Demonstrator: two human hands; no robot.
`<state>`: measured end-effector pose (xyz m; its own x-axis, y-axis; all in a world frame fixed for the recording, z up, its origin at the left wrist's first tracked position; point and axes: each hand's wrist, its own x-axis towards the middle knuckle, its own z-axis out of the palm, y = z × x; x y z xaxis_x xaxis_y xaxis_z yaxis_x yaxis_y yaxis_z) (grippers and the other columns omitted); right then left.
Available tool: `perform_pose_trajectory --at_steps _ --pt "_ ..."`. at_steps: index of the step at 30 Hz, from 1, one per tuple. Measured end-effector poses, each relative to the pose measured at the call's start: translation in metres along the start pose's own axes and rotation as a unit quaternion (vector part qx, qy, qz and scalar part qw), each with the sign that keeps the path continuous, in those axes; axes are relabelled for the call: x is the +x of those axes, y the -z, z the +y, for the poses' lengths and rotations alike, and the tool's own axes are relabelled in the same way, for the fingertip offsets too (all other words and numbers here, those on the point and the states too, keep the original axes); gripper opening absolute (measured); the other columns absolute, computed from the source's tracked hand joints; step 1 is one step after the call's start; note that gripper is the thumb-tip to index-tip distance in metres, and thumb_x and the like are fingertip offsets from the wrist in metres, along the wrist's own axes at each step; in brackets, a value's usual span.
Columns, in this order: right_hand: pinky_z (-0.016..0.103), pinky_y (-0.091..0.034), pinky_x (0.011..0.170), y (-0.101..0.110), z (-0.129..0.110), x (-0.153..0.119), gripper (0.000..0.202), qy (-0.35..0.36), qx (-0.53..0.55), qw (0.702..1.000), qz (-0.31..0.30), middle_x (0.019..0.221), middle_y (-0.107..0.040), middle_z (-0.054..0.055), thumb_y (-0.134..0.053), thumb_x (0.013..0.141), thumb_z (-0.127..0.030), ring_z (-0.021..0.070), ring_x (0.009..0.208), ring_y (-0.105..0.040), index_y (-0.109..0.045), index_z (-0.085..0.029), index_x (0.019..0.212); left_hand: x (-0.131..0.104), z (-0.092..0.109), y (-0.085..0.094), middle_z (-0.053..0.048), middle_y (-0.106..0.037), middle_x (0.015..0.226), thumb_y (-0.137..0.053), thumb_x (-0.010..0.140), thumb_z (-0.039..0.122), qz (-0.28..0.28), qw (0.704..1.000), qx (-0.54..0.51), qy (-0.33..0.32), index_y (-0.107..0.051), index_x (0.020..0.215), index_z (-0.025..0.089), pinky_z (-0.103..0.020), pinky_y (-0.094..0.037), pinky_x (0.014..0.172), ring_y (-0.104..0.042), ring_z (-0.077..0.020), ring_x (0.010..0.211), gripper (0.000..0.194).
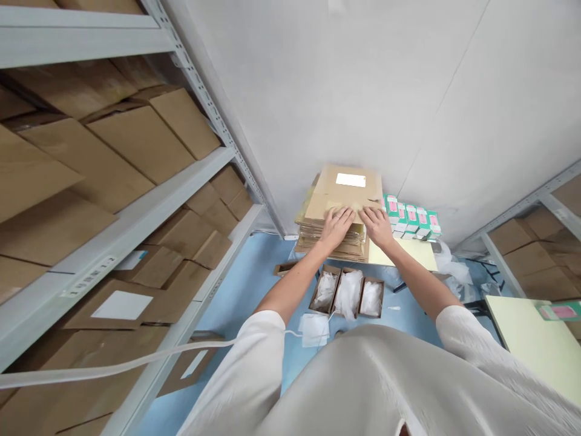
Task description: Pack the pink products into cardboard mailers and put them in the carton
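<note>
A stack of flattened cardboard boxes rests on a pale yellow table against the wall. On its top lies a flattened carton with a white label. My left hand lies on the carton's near edge, fingers spread and pointing away from me. Close beside it on the right, my right hand touches the same edge, its fingers also apart. Neither hand is closed around anything. Green and white boxes with pink fronts stand in a row right of the stack.
Shelves full of cardboard boxes rise on the left; another shelf stands at the right. Open boxes holding white plastic sit on the blue floor. A white cable crosses at lower left. A second table is at right.
</note>
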<state>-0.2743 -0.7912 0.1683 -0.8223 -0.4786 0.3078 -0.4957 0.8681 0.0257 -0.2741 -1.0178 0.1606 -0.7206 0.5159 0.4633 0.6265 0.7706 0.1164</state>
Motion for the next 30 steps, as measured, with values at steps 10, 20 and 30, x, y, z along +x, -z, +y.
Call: perform_pose_trajectory --at_steps 10,20,30 --pt "0.054 -0.024 0.127 0.046 0.073 -0.129 0.064 -0.106 -0.031 0.994 0.008 0.169 -0.051 0.014 -0.04 0.106 -0.021 0.0352 0.152 -0.041 -0.044 -0.022 0.169 0.053 0.126 -0.038 -0.012 -0.057 0.165 -0.038 0.104 0.008 -0.019 0.995 -0.031 -0.098 -0.058 0.159 0.023 -0.056 -0.026 0.135 -0.049 -0.0265 0.157 0.06" --pt "0.049 -0.027 0.128 0.079 0.156 -0.348 0.059 -0.249 -0.041 0.968 -0.009 0.17 -0.051 0.012 -0.039 0.107 -0.019 0.0311 0.156 -0.041 -0.051 -0.02 0.165 0.087 0.336 -0.112 -0.011 -0.06 0.162 -0.044 0.103 0.007 -0.084 0.965 -0.089 -0.232 -0.058 0.158 0.026 -0.055 -0.03 0.133 -0.053 -0.0261 0.153 0.059" --pt "0.051 -0.03 0.126 0.105 0.183 -0.566 0.064 -0.412 -0.032 0.91 -0.04 0.167 -0.055 0.012 -0.045 0.103 -0.016 0.0322 0.151 -0.048 -0.05 -0.022 0.167 0.082 0.546 -0.177 -0.012 -0.059 0.163 -0.044 0.1 0.005 -0.178 0.897 -0.148 -0.377 -0.054 0.162 0.026 -0.056 -0.029 0.133 -0.054 -0.0278 0.152 0.066"
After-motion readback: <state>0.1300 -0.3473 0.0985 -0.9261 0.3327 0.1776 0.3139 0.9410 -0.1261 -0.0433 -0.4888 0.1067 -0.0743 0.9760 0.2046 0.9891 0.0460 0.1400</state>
